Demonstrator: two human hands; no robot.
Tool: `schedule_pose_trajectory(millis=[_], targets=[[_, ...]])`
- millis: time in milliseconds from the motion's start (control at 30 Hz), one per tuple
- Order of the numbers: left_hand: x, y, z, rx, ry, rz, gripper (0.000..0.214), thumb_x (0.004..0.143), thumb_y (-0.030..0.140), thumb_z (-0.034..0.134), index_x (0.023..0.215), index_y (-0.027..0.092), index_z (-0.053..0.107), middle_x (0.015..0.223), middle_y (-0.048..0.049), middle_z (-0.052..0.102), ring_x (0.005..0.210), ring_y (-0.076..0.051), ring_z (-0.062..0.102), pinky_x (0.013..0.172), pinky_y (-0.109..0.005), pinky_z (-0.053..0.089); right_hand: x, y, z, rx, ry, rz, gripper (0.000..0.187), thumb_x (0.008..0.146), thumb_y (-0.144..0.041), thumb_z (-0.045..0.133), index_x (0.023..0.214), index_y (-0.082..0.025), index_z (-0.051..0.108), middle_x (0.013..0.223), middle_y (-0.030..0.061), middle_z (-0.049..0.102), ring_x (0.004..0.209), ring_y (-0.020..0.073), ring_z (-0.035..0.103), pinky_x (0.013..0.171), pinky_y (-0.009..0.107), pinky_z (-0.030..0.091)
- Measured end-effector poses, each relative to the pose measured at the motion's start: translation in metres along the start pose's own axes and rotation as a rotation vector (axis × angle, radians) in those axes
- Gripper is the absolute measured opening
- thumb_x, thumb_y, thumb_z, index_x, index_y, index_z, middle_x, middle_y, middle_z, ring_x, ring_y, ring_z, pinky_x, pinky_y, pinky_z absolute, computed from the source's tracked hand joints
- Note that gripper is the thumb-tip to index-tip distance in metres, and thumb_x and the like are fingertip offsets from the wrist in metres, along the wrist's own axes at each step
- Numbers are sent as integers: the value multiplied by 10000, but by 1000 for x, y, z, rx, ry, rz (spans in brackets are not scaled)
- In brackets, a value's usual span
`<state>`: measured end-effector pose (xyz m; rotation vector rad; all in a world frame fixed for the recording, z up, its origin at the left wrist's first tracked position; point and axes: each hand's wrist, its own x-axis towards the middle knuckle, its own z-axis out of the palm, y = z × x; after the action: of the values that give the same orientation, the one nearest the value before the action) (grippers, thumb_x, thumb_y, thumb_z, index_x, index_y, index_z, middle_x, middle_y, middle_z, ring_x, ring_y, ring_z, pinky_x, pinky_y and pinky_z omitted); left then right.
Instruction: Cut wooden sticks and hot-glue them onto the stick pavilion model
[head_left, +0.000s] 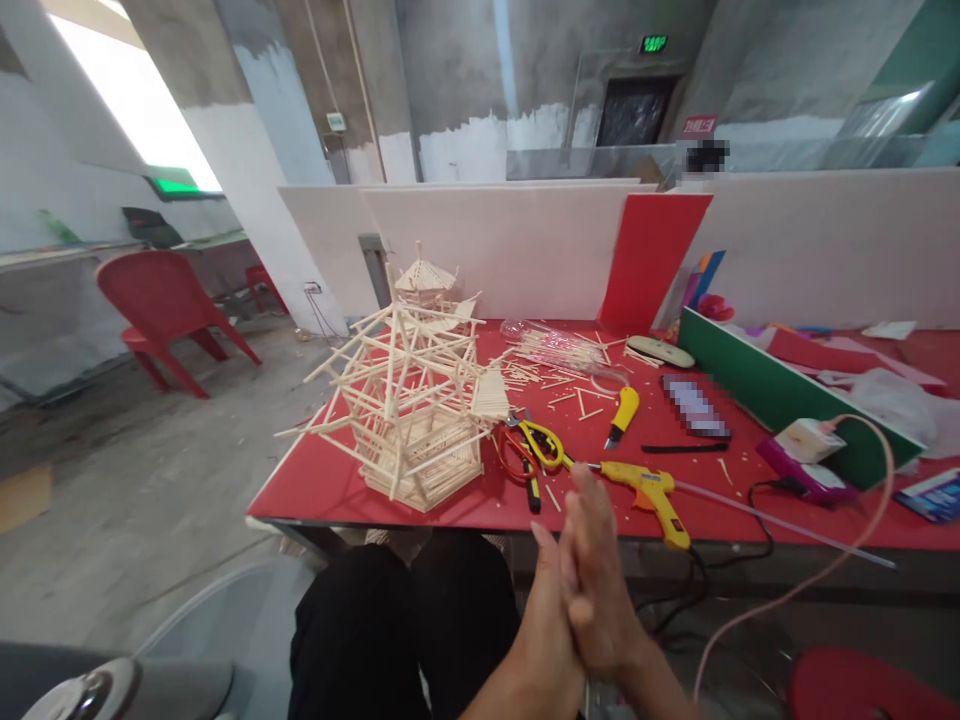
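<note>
Palm against palm, my left hand [547,605] and my right hand [602,585] meet in front of the table's edge. The fingers that show are stretched out, slightly blurred, and no object shows between them. Some left fingers are hidden behind the right hand. Just beyond them lie a yellow hot glue gun [651,492] with a long clear glue stick, scissors [541,445] with yellow handles, and pliers [517,452] with red grips. To the left on the table stands a pavilion-like frame of thin wooden sticks [420,440].
Loose sticks and a plastic bag of sticks [555,345] lie on the red table [315,490]. Nearby are a yellow utility knife [622,415], a phone [694,405] and a green board [787,385]. A cable [889,480] hangs over the front edge. A smaller stick pavilion [425,275] stands behind.
</note>
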<state>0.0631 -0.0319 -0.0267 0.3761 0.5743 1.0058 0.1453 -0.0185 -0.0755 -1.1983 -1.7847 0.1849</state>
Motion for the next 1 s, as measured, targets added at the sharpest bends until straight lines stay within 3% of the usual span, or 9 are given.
schedule_pose_trajectory(millis=[100,167,233,333,433,500,700,833,1000], targets=[[-12,-1,-9,62,-70,5,824,699,819,511,1288,258,640,1505,-59,451,1447,-291,284,1180,-426,213,22,33,-12,-147,172,-14,539,970,-433,338,1463,-218,373,1431,131,485,1372,311,381,1105,602,277],[-13,6,-22,202,46,74,742,705,782,555,1180,234,712,1369,-122,594,1319,-351,478,1090,-497,347,32,47,-18,-231,259,63,367,958,-352,445,1256,-197,592,1171,113,668,1169,263,568,1023,494,410],[-7,16,-35,440,253,185,516,706,597,715,986,168,777,1070,-159,737,1072,-336,644,1008,-471,424,36,49,-19,-253,266,95,243,947,-314,504,1068,-203,682,1004,79,721,983,216,643,931,396,476],[10,31,-52,539,481,372,401,668,451,790,941,159,762,1038,-121,732,999,-281,645,916,-388,482,42,38,-9,-264,99,118,243,959,-311,489,1027,-213,700,1005,58,727,941,182,657,881,317,490],[31,40,-61,452,535,420,454,663,371,796,1053,151,720,1133,-124,698,1004,-247,639,860,-339,502,63,26,8,-414,-190,182,268,963,-312,470,1092,-220,686,1071,65,711,1000,186,639,869,296,481],[44,44,-65,403,562,443,498,661,331,799,1114,156,689,1193,-131,673,1042,-236,634,879,-331,498,84,22,20,-504,-292,213,294,940,-327,506,1163,-209,656,1094,102,697,1023,226,628,845,323,479],[63,47,-72,413,596,499,525,670,317,793,1153,154,667,1245,-145,653,1176,-268,587,1002,-390,443,129,29,43,-595,-480,281,284,822,-185,582,1095,-156,653,915,139,716,847,252,680,719,320,468],[63,43,-75,407,603,499,540,694,308,783,1201,182,644,1378,-140,571,1267,-284,523,1037,-399,421,145,37,39,-597,-568,292,368,777,-200,605,1144,-209,628,946,100,729,896,255,681,744,318,463],[64,38,-77,400,587,494,592,685,328,794,1236,197,623,1427,-135,530,1306,-291,493,1036,-386,429,181,65,28,-626,-605,323,362,804,-226,573,1159,-216,643,1024,125,722,996,279,657,822,346,455]])
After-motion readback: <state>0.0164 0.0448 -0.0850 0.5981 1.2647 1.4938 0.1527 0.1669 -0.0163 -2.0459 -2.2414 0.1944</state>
